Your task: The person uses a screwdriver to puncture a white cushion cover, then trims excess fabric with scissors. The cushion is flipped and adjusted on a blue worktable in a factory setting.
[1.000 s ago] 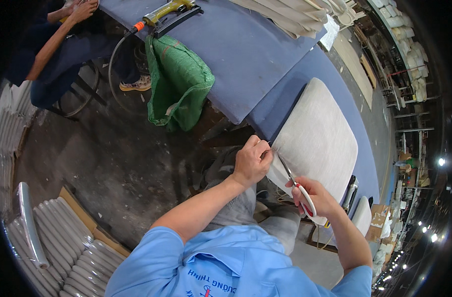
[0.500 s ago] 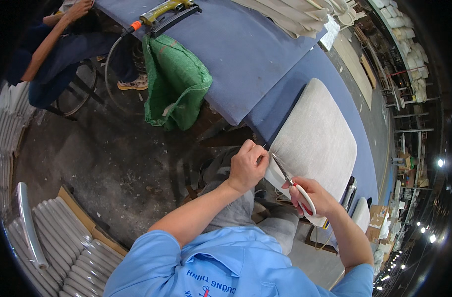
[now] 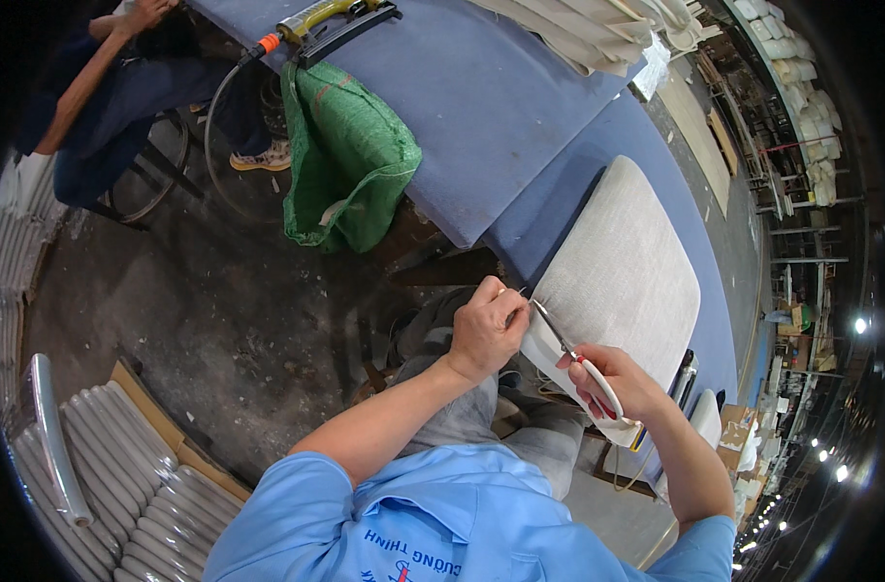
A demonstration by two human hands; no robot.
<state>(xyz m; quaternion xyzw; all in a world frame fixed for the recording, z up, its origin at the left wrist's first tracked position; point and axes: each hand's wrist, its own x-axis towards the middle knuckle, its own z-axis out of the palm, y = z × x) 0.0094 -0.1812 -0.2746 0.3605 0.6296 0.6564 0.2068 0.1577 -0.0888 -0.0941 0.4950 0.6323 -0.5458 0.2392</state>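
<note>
A light grey fabric-covered panel (image 3: 628,254) with rounded corners lies on the blue covered table (image 3: 549,179), its near edge in front of me. My right hand (image 3: 612,381) grips white-and-red-handled scissors (image 3: 555,333) by the loops. Their blades reach toward the panel's near left corner, close to my left fingertips. My left hand (image 3: 489,328) is closed in a pinch at that corner; what it pinches is too small to make out, though a thin pale tip shows at the fingers.
A yellow-green staple gun (image 3: 316,24) with an air hose lies at the table's far left. Below it hangs a green woven sack (image 3: 350,165). Another person (image 3: 112,107) sits at far left. Plastic-wrapped tubes (image 3: 122,475) are stacked at lower left. Pale fabric (image 3: 578,34) is piled at the back.
Both hands, the scissors and the panel hold nearly the same place. The view has shifted very slightly.
</note>
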